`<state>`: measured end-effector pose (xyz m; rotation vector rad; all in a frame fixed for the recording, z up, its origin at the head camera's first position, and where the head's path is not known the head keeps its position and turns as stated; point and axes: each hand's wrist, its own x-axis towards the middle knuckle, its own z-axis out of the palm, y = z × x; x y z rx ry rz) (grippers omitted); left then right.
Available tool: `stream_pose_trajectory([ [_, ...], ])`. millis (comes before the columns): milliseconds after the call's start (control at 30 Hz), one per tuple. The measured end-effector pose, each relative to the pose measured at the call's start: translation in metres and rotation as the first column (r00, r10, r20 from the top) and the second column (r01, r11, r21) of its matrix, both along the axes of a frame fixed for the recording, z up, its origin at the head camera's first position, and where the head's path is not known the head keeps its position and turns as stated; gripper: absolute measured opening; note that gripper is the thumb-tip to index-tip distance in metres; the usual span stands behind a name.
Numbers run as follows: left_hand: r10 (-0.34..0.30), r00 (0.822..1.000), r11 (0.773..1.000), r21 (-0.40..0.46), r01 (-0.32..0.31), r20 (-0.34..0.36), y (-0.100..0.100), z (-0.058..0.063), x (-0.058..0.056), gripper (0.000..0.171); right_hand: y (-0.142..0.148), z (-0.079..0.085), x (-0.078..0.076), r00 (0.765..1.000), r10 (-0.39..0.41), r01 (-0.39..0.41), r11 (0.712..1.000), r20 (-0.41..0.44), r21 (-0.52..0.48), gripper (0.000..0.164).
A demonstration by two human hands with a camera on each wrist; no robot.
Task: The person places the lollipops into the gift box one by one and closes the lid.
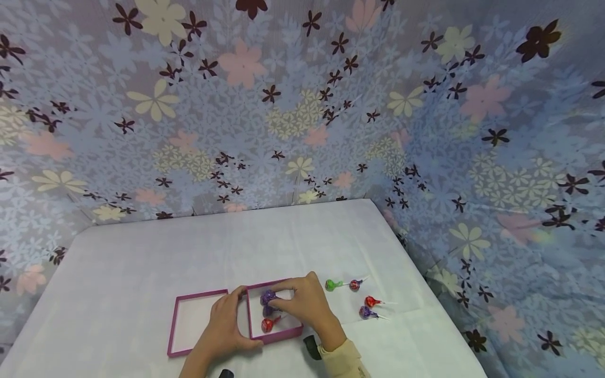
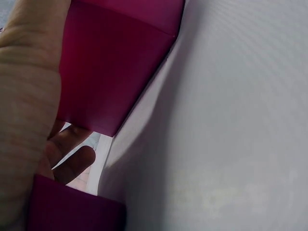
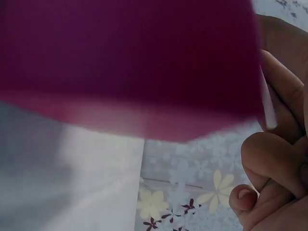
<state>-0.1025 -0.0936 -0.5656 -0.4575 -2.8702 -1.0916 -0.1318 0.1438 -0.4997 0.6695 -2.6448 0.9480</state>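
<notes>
In the head view, a pink-rimmed box point(image 1: 282, 335) with a white inside holds purple lollipops point(image 1: 268, 297) and a red lollipop point(image 1: 267, 325). My right hand point(image 1: 307, 302) reaches over its right side and pinches a purple lollipop between thumb and fingers. A white stick point(image 3: 269, 107) shows by those curled fingers in the right wrist view. My left hand point(image 1: 224, 325) grips the box's left side, thumb at the front corner and fingertips at the back one. The left wrist view shows the box's pink wall point(image 2: 110, 67) beside this hand.
A second shallow pink-rimmed tray, like a lid point(image 1: 174, 325), lies left of the box, partly behind my left hand. On the white table point(image 1: 156, 262) to the right lie a green lollipop point(image 1: 330, 285), a red one point(image 1: 371, 301) and others. Flowered cloth point(image 1: 302, 131) hangs behind.
</notes>
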Motion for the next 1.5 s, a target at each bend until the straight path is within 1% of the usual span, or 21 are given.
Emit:
stream_pose_trajectory([
  [133,-0.005,1.0,1.0,-0.003,0.005,-0.007,0.001,0.001,-0.002,0.138,-0.006,-0.004,0.001,0.999,0.007,-0.006,1.0,-0.032,0.025,0.028],
  [267,-0.005,1.0,1.0,-0.014,0.005,0.007,0.001,0.002,-0.002,0.138,-0.01,-0.01,0.002,0.999,0.016,-0.013,0.998,-0.043,0.06,0.027],
  [533,-0.01,1.0,1.0,-0.008,0.01,0.021,0.001,0.004,0.001,0.139,-0.013,-0.019,0.003,0.999,-0.008,0.017,0.985,-0.053,0.17,0.029],
  [700,-0.004,1.0,1.0,-0.006,0.004,-0.004,0.001,0.005,0.0,0.138,-0.013,-0.019,0.003,0.999,-0.001,0.009,0.976,-0.036,0.219,0.029],
  [833,-0.002,1.0,1.0,-0.01,0.002,-0.02,0.001,0.005,-0.001,0.137,-0.014,-0.018,0.002,0.999,0.0,0.01,0.969,-0.039,0.245,0.028],
  [967,-0.003,1.0,1.0,-0.009,0.003,-0.016,0.001,0.005,-0.002,0.137,-0.016,-0.017,0.002,0.999,-0.002,0.013,0.968,-0.042,0.252,0.027],
  [1233,-0.008,1.0,1.0,-0.019,0.008,-0.012,0.001,0.004,-0.002,0.138,-0.017,-0.018,0.004,1.0,-0.004,0.01,0.966,-0.022,0.257,0.026],
  [1367,-0.005,1.0,1.0,-0.015,0.005,-0.01,0.001,0.003,-0.001,0.138,-0.016,-0.017,0.007,1.0,-0.013,0.016,0.957,-0.012,0.289,0.027],
  [1500,-0.004,1.0,1.0,-0.011,0.004,-0.003,0.001,0.002,0.0,0.138,-0.014,-0.017,0.01,1.0,-0.009,0.018,0.943,-0.027,0.334,0.027],
])
